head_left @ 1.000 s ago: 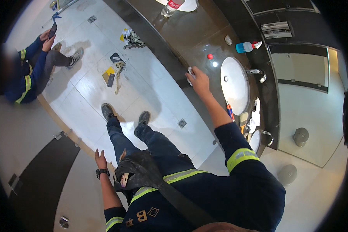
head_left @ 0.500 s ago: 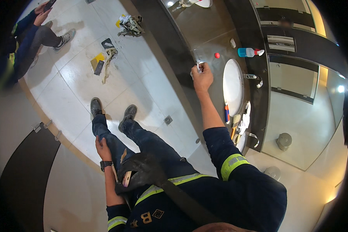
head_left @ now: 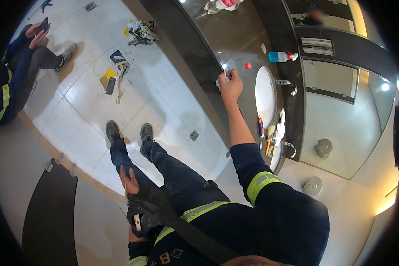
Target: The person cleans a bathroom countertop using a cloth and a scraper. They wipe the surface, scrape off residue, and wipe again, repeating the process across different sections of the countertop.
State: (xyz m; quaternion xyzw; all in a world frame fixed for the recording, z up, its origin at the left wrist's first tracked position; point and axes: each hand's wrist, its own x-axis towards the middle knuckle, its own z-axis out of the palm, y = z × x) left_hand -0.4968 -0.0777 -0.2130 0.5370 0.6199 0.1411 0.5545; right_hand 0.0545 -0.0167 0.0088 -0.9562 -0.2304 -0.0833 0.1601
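Wad (head_left: 218,83) of cloth or paper, I can't tell which from here, sits at the left edge of the dark counter (head_left: 235,40), the right hand (head_left: 231,86) pinching it with narrowed fingers, while the left hand (head_left: 129,180) hangs low to the left, its fingers loosely spread and nothing visible in them. I'd expect the wad to handle light and soft, with little risk of breaking, and I'd take hold at its bunched middle so no end trails; it looks white and crumpled, partly hidden by the fingers
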